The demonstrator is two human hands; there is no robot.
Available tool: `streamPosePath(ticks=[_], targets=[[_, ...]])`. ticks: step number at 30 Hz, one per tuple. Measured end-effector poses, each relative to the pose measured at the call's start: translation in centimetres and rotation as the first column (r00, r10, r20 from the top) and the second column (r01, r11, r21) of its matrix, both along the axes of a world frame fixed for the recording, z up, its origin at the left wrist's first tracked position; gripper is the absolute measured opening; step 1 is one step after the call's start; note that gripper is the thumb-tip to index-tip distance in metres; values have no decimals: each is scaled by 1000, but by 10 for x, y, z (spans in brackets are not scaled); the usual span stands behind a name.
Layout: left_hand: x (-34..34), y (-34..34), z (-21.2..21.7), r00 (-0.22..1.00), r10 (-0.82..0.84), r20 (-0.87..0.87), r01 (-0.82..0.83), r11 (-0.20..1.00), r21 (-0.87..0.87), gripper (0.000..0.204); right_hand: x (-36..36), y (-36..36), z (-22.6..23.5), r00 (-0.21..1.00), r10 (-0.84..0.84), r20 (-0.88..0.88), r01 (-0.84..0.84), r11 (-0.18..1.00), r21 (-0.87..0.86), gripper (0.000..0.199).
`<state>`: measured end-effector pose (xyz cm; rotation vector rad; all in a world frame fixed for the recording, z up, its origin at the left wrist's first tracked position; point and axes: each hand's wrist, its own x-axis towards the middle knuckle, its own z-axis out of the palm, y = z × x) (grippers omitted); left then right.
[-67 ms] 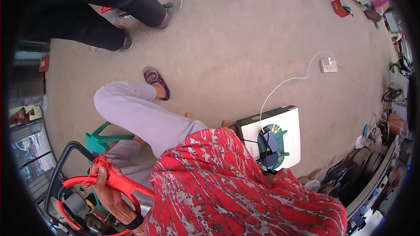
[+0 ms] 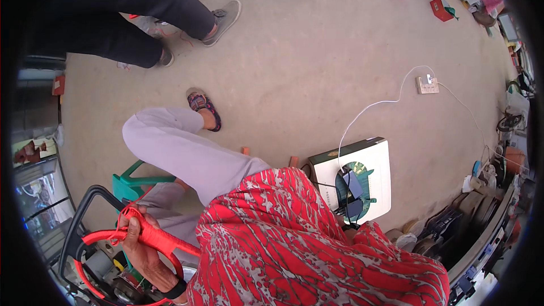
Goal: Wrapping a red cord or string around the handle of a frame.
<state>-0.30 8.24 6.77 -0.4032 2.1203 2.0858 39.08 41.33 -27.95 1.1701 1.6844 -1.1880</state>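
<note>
At the lower left my left hand, with a black band on its wrist, is closed around a red cord-wrapped bar. My thumb lies along the near side, and the fingers curl behind it, partly hidden. Loose red cord is bunched at the bar's upper end. Red curved strips extend from the bar to the left and downward. Behind them rises a black tubular loop. My right hand does not show; the red patterned sleeve and shirt cover that side.
A green plastic stool stands beside my legs. Right of my lap is a white and green box with black adapters on it. A white cable runs to a power strip. Another person's shoe is at the upper left.
The other person's shoe has shifted slightly right and nearer. The whole view has moved a few pixels; my left hand keeps its hold on the bar.
</note>
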Motion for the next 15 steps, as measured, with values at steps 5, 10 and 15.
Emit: streamPosePath(ticks=[5,10,15], targets=[[0,7,5,999,-44,-17,43,999,-21,33,-17,-7,0,930,344,-130,-333,937,103,35],[-1,6,5,1000,-4,-10,3,1000,-25,33,20,-20,-38,695,-705,142,716,695,-59,39],[-2,6,0,1000,-30,-7,30,999,-27,33,-3,-8,5,675,-722,151,730,683,2,68]])
